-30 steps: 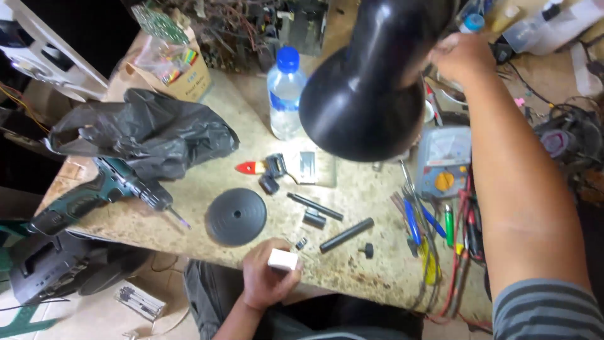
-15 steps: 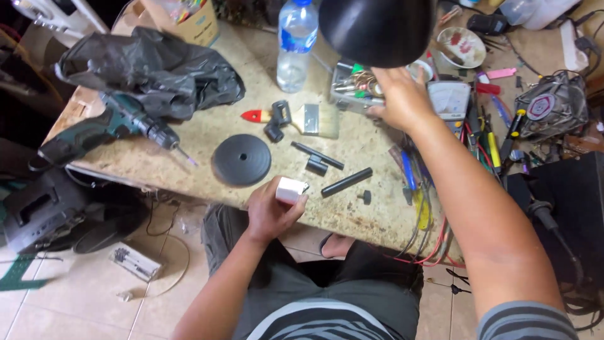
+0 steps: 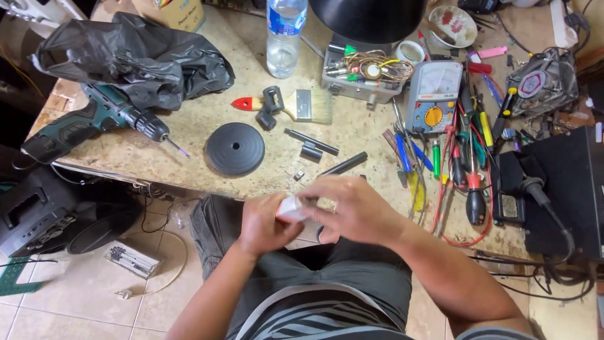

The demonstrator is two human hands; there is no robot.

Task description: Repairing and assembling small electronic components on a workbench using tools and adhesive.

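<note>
A small white block (image 3: pixel 290 206) is held between both hands at the near edge of the worktable (image 3: pixel 207 123), above the lap. The left hand (image 3: pixel 264 223) is curled around it from below, and the fingers of the right hand (image 3: pixel 352 211) are closed over its far side, so most of it is hidden. What is being done to the block cannot be told. On the table, the parts lie apart and unassembled: a round black disc (image 3: pixel 235 148), a short black rod (image 3: pixel 311 141), a small black block (image 3: pixel 311 153) beside it and a longer black tube (image 3: pixel 343 164) just beyond the hands. A cordless drill (image 3: pixel 94 123) lies untouched to the left, and a multimeter (image 3: pixel 433 104) stands among screwdrivers (image 3: pixel 469 157) on the right. Judging by this, the work appears to be at an early or middle stage.
</note>
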